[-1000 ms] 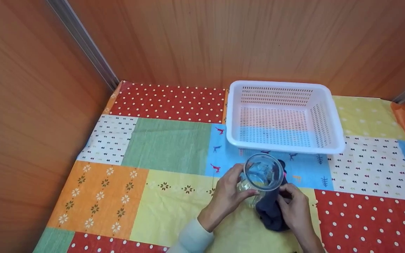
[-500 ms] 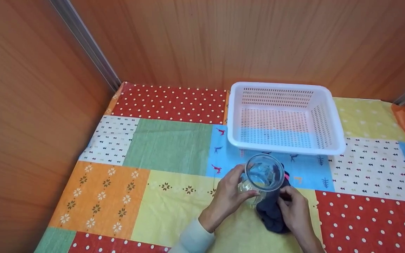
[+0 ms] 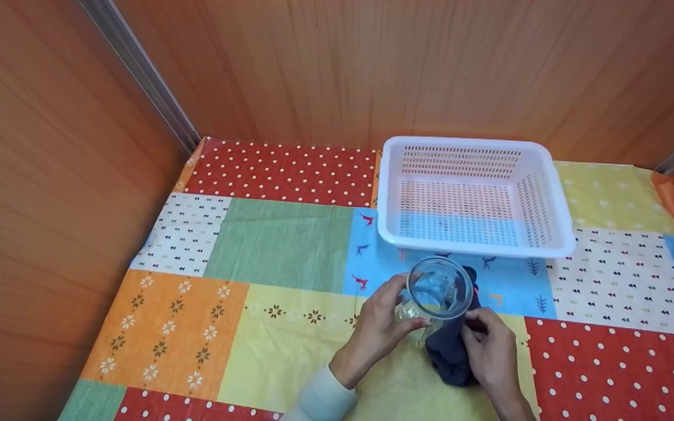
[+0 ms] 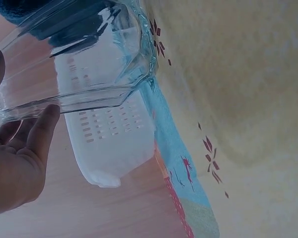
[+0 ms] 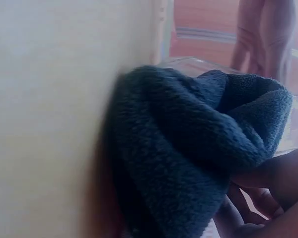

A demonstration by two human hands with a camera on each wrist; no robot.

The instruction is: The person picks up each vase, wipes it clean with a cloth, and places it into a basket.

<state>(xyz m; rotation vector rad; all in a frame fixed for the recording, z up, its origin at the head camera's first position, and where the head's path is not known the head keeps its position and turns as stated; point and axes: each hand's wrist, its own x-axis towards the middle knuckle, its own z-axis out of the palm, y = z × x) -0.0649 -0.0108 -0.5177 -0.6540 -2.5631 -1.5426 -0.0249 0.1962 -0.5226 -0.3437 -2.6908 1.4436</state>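
A clear glass jar [image 3: 467,286] with a round open mouth stands in front of me, its rim facing up toward the head camera. My left hand [image 3: 375,330] grips its side near the rim, thumb in front and fingers behind. In the left wrist view, the jar's faceted glass wall [image 4: 109,94] shows near the patterned cloth. My right hand [image 3: 492,351] pinches a dark blue-grey terry cloth [image 3: 451,356] against the jar's right side. Up close in the right wrist view, the bunched cloth [image 5: 174,144] shows thick folds and hides part of the jar.
A white perforated plastic basket [image 3: 477,248] stands just beyond the jar, with nothing in it. Patchwork tablecloth [image 3: 290,245] covers the table. Wood-grain panels [image 3: 337,70] rise at the back and on the left.
The cloth's far end, with a pink bit on it, slipped toward me along the jar and is now pushed away again. The left hand and jar stay nearly still.
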